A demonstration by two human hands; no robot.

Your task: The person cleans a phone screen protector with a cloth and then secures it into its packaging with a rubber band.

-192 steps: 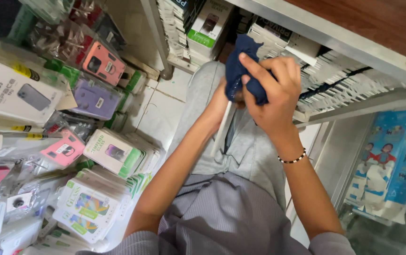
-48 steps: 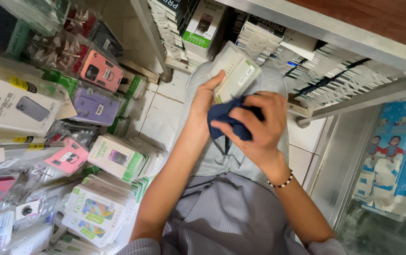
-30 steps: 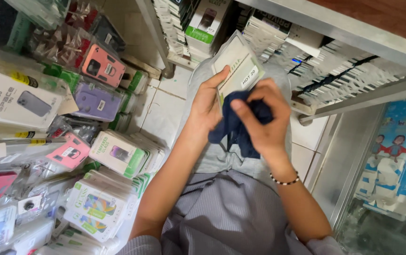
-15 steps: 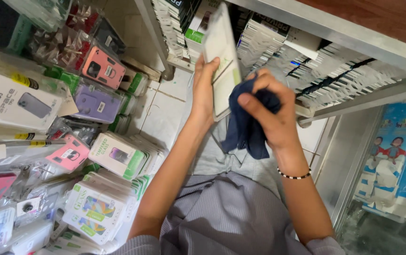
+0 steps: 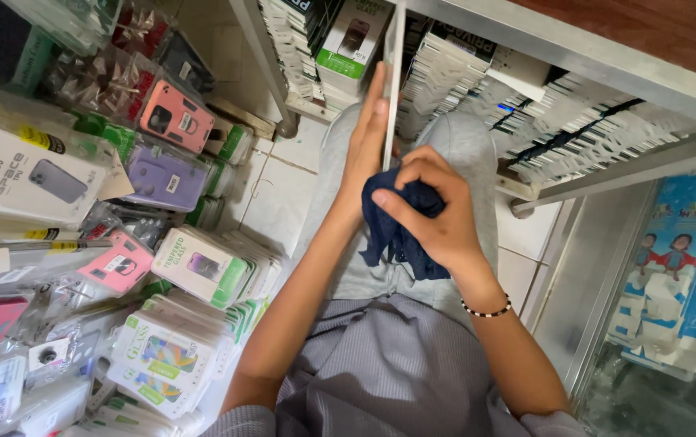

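My left hand (image 5: 366,146) holds a thin flat white package (image 5: 394,73) upright and edge-on, with the fingers pointing toward the shelf. My right hand (image 5: 435,212) is closed on a dark blue cloth (image 5: 396,235), which is bunched against the lower end of the package. A beaded bracelet (image 5: 485,309) sits on my right wrist. Both hands are above my lap in grey trousers (image 5: 469,154).
Stacks of boxed screen protectors (image 5: 202,263) and hanging phone cases (image 5: 168,117) fill the left side. A metal shelf (image 5: 574,57) with rows of white packets (image 5: 445,77) runs across the top. Blue tissue packs (image 5: 679,267) stand at the right. White floor tiles (image 5: 271,190) show between.
The package has turned from face-on to edge-on and moved up toward the shelf. The right hand with the cloth stayed at the package's lower end.
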